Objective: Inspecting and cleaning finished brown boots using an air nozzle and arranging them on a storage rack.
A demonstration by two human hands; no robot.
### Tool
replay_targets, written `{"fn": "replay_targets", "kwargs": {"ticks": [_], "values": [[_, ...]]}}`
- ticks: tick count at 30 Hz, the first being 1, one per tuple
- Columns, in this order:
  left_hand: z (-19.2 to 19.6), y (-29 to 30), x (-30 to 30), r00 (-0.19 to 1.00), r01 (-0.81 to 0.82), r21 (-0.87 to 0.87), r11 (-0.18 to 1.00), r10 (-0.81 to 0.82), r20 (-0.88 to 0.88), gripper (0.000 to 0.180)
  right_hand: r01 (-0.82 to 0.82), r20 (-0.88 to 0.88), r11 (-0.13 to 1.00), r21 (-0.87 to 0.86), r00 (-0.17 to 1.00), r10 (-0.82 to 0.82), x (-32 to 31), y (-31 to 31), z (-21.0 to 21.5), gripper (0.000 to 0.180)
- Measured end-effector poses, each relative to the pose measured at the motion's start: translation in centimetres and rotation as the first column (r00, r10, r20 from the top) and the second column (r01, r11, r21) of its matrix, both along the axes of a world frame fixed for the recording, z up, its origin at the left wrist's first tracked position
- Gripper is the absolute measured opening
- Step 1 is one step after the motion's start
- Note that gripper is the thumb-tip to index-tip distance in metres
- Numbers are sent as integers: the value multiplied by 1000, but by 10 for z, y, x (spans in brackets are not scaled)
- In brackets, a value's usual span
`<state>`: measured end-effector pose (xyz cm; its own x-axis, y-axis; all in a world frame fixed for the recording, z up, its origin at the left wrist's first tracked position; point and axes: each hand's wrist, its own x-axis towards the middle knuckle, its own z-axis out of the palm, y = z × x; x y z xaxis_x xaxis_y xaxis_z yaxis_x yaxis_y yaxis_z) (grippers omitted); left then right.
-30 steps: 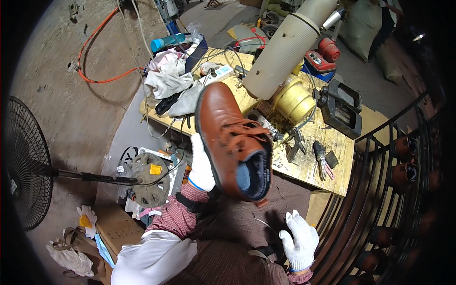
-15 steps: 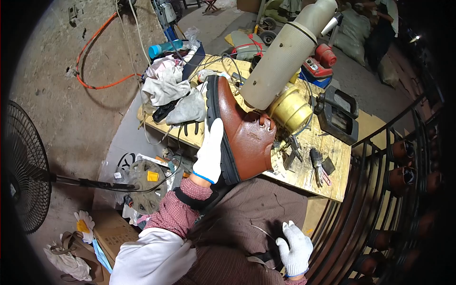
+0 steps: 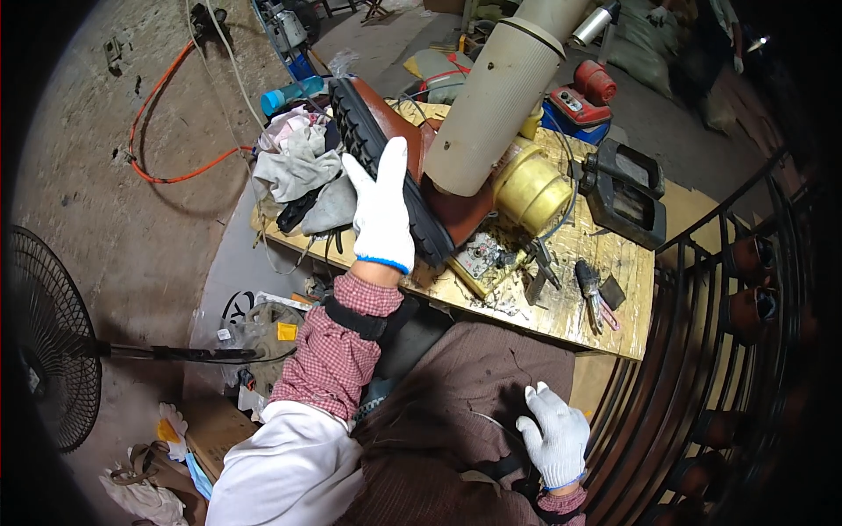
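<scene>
In a white knit glove, my left hand (image 3: 383,223) is at the black lugged sole of a brown leather boot (image 3: 387,114). Two gloved digits stretch out apart along the sole, while the rest of the grip is hidden. The boot tilts over the table, its sole turned toward me, and its upper is partly covered by a thick beige tube (image 3: 500,105). Over my lap, at the lower right, my right hand (image 3: 558,436) wears a matching glove. Its fingers curl loosely with the thumb apart, and nothing shows in them.
On the wooden table (image 3: 627,329) are a yellow round part (image 3: 533,188), pliers (image 3: 589,294), dark metal frames (image 3: 624,193) and a heap of grey cloths (image 3: 303,167). A fan (image 3: 53,337) stands left. Black racks with brown boots (image 3: 752,316) line the right.
My left hand has moved up and away from me with the boot, which now shows more of its sole and sits behind the tube. My right hand has barely shifted.
</scene>
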<state>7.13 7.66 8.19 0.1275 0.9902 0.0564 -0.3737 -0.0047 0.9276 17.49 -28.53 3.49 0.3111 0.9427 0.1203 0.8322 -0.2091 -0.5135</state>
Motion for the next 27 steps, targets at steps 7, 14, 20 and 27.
{"fn": "replay_targets", "kwargs": {"ticks": [7, 14, 20, 27], "values": [[3, -13, 0, 999, 39, -154, 987, -33, 42, 107, -106, 5, 976, 193, 994, 107, 13, 50, 7, 42], [26, -88, -35, 998, -26, -223, 974, 13, -62, 102, -468, 393, 828, 308, 856, 337, -8, 161, 71, 48], [1, -73, -53, 999, -51, -210, 976, 50, -7, 97, -515, 412, 838, -183, 733, 541, -24, 139, 23, 17], [-40, -40, -81, 838, 372, -293, 881, -183, 514, 67, -215, -61, 976, -21, 975, 213, -4, 17, -33, 18]]}}
